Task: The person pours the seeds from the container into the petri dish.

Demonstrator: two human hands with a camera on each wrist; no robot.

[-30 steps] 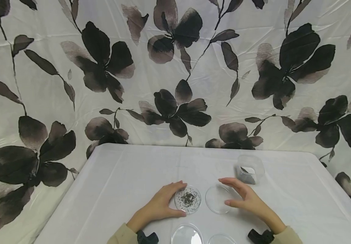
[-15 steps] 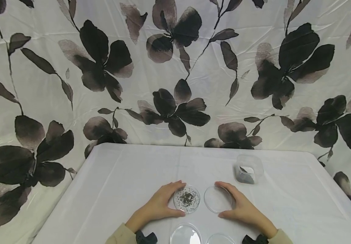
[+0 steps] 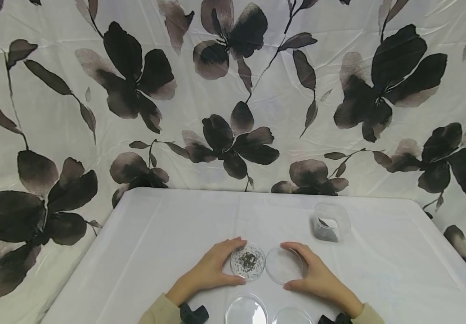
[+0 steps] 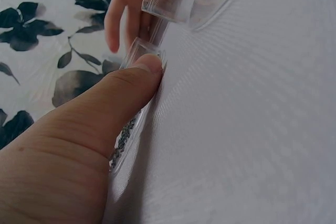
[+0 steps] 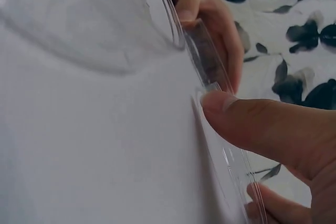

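My left hand (image 3: 213, 266) holds a round clear petri dish (image 3: 248, 262) by its rim, thumb on the near side and fingers on the far side. Small dark seed-like bits lie scattered in it, thickest at the middle. To its right, my right hand (image 3: 320, 275) grips a second clear petri dish (image 3: 284, 266) with nothing visible inside; whether it is a lid or a base I cannot tell. Both dishes stand flat, rims side by side and seemingly touching. In the right wrist view the right thumb (image 5: 236, 116) presses the rim of that second dish.
Two more clear round dishes or lids (image 3: 246, 311) lie at the near edge of the head view, partly cut off. A clear plastic container (image 3: 340, 220) with something dark in it stands at the back right of the white-covered table (image 3: 188, 216). Behind hangs a flower-print cloth (image 3: 225, 189).
My right hand has come in from the right, taken hold of the second dish and slid it left, up to the dish with the dark bits. My left hand has hardly moved.
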